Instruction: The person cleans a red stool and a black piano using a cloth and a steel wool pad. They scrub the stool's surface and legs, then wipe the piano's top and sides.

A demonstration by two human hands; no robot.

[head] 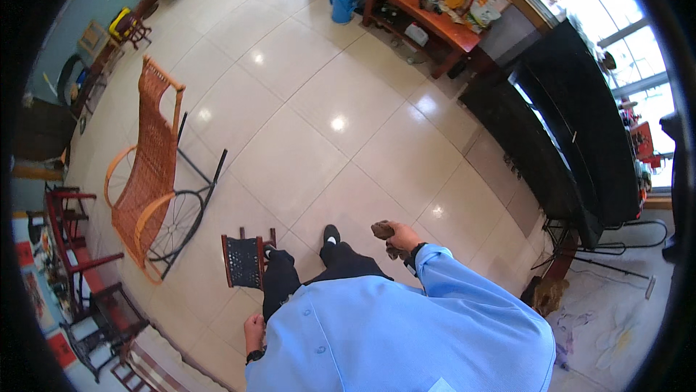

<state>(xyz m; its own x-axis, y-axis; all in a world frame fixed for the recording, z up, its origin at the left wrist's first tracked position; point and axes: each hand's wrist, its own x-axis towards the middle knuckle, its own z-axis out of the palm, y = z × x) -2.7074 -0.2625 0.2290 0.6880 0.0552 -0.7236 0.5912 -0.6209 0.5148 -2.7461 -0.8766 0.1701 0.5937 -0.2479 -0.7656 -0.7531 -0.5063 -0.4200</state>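
My right hand [405, 238] is closed around a crumpled brown cloth [382, 230], held out over the tiled floor to the right of my feet. Part of the cloth hangs below the fingers. My left hand [254, 331] hangs low beside my left thigh, its fingers curled in, and nothing shows in it. Close to my left leg stands a small folding stool [243, 261] with a black perforated seat and dark reddish-brown legs.
A wicker rocking chair [155, 142] stands to the left. At the far right, a red-brown wooden table [424, 14] carries jars and kitchenware, with a blue thermos jug [342, 5] beside it. Long black furniture [571, 131] lines the window wall. Dark wooden chairs [103, 316] are at lower left.
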